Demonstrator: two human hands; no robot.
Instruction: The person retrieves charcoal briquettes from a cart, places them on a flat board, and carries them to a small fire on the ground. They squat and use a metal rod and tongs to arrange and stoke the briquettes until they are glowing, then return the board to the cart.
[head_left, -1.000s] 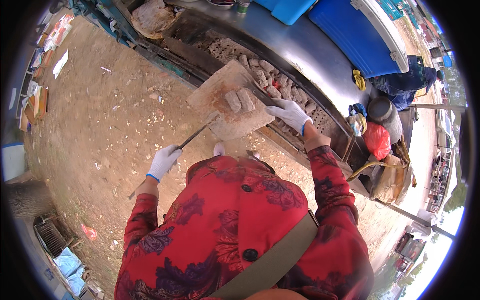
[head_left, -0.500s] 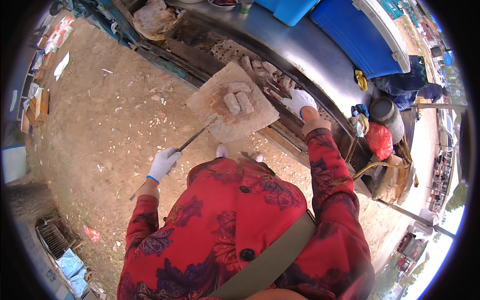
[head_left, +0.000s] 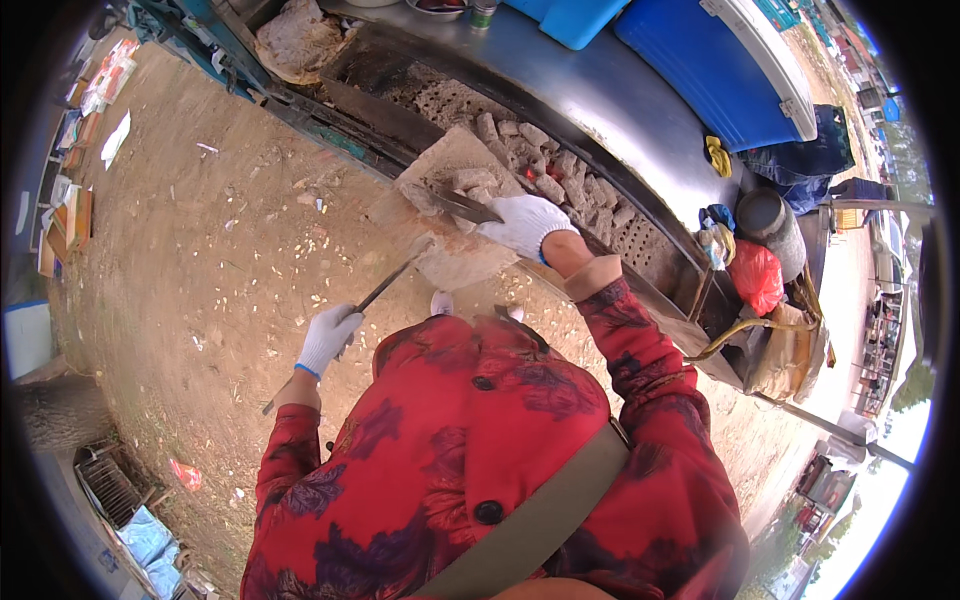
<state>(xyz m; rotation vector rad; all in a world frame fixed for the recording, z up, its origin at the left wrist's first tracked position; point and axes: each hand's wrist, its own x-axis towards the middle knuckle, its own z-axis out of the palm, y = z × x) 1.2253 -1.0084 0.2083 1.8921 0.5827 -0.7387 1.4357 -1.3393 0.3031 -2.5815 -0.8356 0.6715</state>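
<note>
A: How far along was the work?

B: Partly done. Some grey lumps [head_left: 474,180] lay on the flat shovel [head_left: 465,262], while many more lumps [head_left: 600,190] remained in the long trough [head_left: 640,245], a red glow showing among them. By that count, the greater share was left.

A: And the hands?

B: The gloved left hand [head_left: 328,340] was closed around the shovel's handle [head_left: 385,284], off to the person's left. The gloved right hand [head_left: 528,226] gripped dark metal tongs [head_left: 462,206] over the blade, their tips down beside the lumps there. Whether the tips pinched one was hard to tell, since the tool and some blur hid the contact.

A: Where was the shovel?

B: In front of the person, its far edge close against the trough's near side.

A: What had changed since half a second earlier?

B: Then the right hand had been reaching out over the trough; now it had come back above the blade. The left hand had kept its hold, and the row in the trough showed more fully.
</note>
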